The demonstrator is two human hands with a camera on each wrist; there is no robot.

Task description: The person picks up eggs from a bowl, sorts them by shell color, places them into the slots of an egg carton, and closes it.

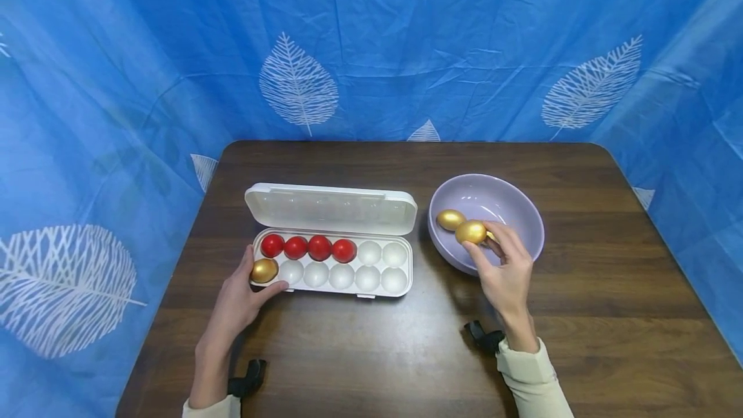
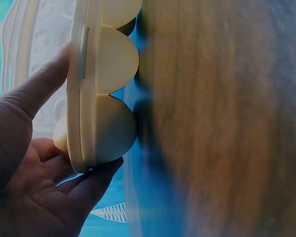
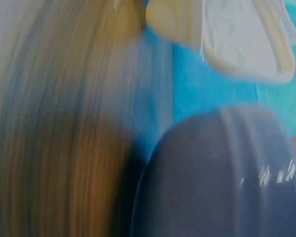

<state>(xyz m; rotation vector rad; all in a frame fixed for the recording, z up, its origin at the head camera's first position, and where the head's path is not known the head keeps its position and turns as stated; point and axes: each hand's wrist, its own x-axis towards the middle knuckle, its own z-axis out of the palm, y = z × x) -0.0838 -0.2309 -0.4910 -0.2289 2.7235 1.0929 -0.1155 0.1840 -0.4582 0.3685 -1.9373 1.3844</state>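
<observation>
Right hand [image 1: 506, 271] pinches gold egg [image 1: 471, 232] over bowl [image 1: 513, 205], right of egg box [image 1: 331, 211]; left hand [image 1: 240, 295] grips box's left end; step seems egg transfer; next probably calls for leftward carry to box's vacant front cup [image 1: 291, 271]

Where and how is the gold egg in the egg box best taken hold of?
Probably pinch its exposed, rounded top from above and slightly right. The gold egg sits in the front-left cup, which hides its lower part. The left hand holds that corner of the egg box, while the cup to the egg's right is empty.
</observation>
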